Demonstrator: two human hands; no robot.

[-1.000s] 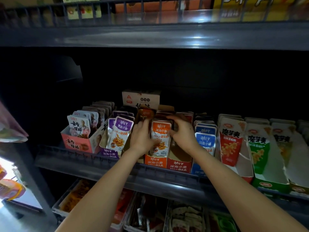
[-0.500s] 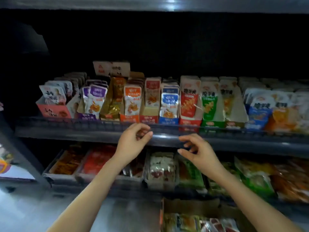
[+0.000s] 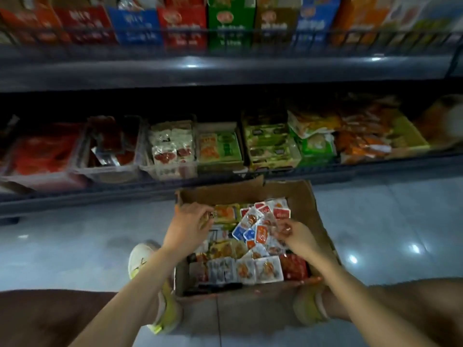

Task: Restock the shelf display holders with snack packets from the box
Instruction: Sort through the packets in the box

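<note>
Left hand (image 3: 188, 229), right hand (image 3: 297, 235) dropped from shelf (image 3: 225, 71) to box (image 3: 310, 196) | fingers curled over snack packets (image 3: 260, 232) | grip blurred: cannot tell

brown cardboard box (image 3: 304, 196); red, blue, orange, white packets (image 3: 260, 232); pale glossy floor (image 3: 75, 236)

Both bare forearms are reaching forward and down, angling slightly toward each other. The left hand (image 3: 188, 227) is hovering palm-down, its fingers (image 3: 204, 216) curling inward. The right hand (image 3: 297, 234) is curling its fingers toward the left one. The blur is hiding whether either hand is pinching anything.
</note>
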